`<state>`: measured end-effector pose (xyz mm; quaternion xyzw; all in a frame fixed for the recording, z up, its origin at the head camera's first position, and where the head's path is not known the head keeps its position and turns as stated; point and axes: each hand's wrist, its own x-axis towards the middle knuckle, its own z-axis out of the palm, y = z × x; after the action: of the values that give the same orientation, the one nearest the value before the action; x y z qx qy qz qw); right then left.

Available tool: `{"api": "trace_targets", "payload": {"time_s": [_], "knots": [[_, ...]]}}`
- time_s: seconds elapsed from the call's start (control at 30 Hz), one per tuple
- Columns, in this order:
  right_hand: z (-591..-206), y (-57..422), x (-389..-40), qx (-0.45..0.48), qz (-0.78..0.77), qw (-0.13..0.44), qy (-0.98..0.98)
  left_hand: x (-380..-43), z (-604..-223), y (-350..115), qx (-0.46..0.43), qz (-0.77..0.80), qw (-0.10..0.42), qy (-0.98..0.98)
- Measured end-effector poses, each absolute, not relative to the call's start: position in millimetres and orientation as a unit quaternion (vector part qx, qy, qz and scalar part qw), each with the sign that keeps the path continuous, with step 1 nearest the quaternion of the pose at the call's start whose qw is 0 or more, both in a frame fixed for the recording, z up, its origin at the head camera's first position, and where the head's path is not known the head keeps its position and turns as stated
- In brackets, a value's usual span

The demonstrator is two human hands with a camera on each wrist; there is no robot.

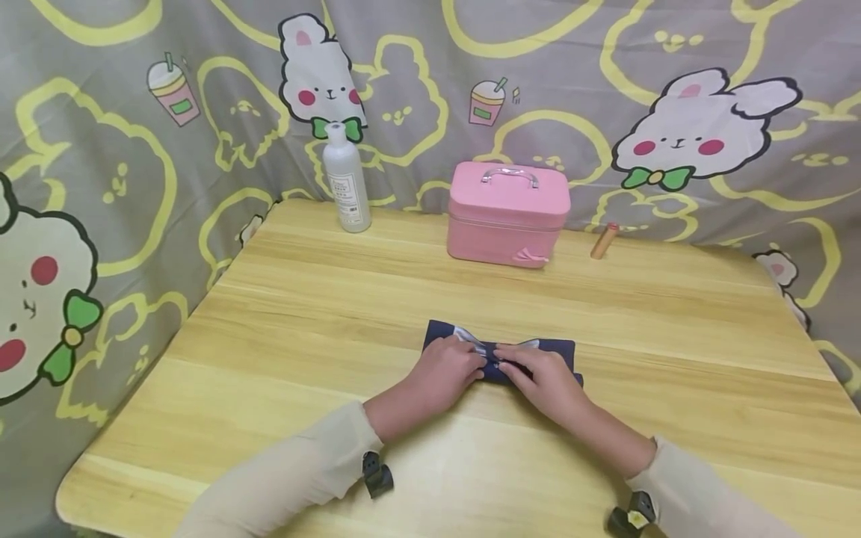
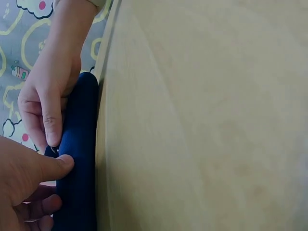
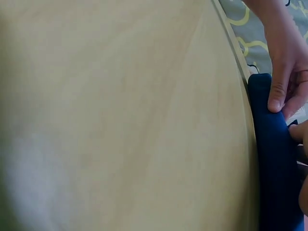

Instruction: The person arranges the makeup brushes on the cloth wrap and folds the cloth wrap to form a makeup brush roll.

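Note:
A navy folded fabric case [image 1: 499,373] lies lengthwise on the table, a pale shiny ribbon [image 1: 467,337] gathered across its top. My left hand [image 1: 445,371] grips the case left of its middle; in the left wrist view the thumb [image 2: 61,166] presses its near side, with the other fingers curled behind. My right hand [image 1: 548,379] is just to the right, its thumb and fingertips pinching the case near the middle, close to the left fingers. A small dark piece shows between the hands, too small to tell. Fingers hide much of the ribbon.
Behind the case stands a pink box [image 1: 507,213] with a silver handle. A white bottle [image 1: 346,183] stands at the back left, and a small tan tube [image 1: 605,241] stands right of the box. A patterned curtain [image 1: 397,97] hangs behind the wooden table [image 1: 303,321].

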<state>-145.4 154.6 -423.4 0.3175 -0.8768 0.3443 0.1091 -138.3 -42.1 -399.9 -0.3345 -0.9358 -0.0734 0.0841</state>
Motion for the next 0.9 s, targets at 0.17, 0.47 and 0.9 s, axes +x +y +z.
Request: {"api": "trace_targets", "payload": {"time_s": [0.17, 0.47, 0.9], "knots": [[-425, 151, -145, 0.337, 0.331, 0.112, -0.875, -139, -403, -42, -0.337, -0.068, 0.092, -0.935], [-428, 150, -137, 0.382, 0.25, 0.145, -0.878, -141, -403, -43, -0.338, -0.069, 0.093, -0.934], [-437, 147, -132, 0.393, 0.252, 0.193, -0.863, -140, -404, -43, -0.339, -0.052, 0.081, -0.936]]}}
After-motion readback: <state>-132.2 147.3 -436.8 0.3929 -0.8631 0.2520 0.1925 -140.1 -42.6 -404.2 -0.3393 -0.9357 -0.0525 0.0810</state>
